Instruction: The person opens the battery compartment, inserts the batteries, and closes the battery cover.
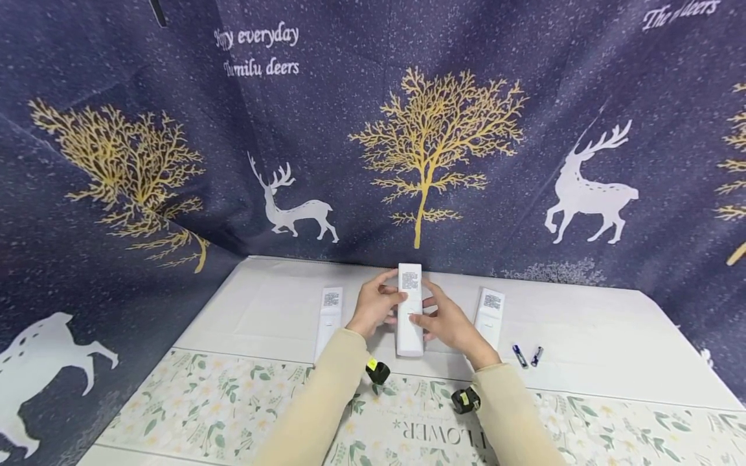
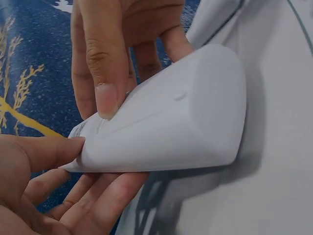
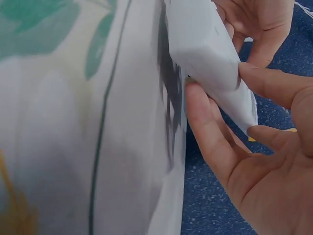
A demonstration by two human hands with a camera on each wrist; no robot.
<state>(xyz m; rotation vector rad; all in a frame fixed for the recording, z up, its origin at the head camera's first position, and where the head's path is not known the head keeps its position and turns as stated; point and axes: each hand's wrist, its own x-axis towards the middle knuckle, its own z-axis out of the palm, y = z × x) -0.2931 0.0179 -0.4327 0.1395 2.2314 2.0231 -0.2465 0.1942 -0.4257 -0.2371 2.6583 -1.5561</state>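
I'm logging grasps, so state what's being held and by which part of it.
A white remote, held around its middle by both long sides: left grip on one side, right grip on the other.

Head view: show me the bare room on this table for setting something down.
Bare white tabletop lies right of the batteries, and left of the left remote. The middle is crowded: left grip and right grip hold the middle remote between the left remote and the right remote.
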